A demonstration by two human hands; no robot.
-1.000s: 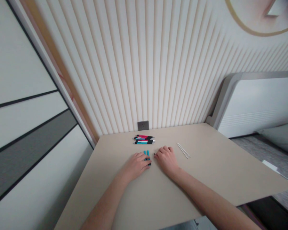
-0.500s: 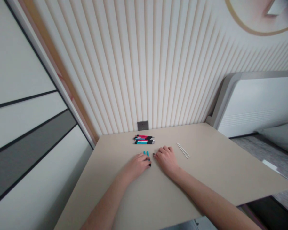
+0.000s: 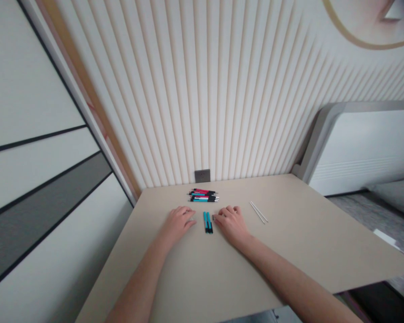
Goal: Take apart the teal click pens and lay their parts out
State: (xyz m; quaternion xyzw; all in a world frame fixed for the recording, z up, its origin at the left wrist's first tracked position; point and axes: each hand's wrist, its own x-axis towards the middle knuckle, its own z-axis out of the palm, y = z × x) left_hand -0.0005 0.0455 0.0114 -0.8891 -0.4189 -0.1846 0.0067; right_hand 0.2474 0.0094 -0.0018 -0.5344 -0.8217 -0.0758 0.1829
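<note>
Two teal and black pens lie side by side on the beige table, pointing away from me. My left hand rests flat on the table just left of them, fingers stretched out, holding nothing. My right hand lies just right of the pens with its fingers curled; a small dark piece shows at the fingertips, too small to name. A pile of several red, teal and black pens sits a little farther back, near the wall.
Two thin white sticks lie to the right of my right hand. A grey wall socket sits at the table's back edge. A bed headboard stands to the right, cabinet panels to the left.
My left hand has let go of the two teal pens and slid left off them, so they now lie uncovered. My right hand has hardly moved.
</note>
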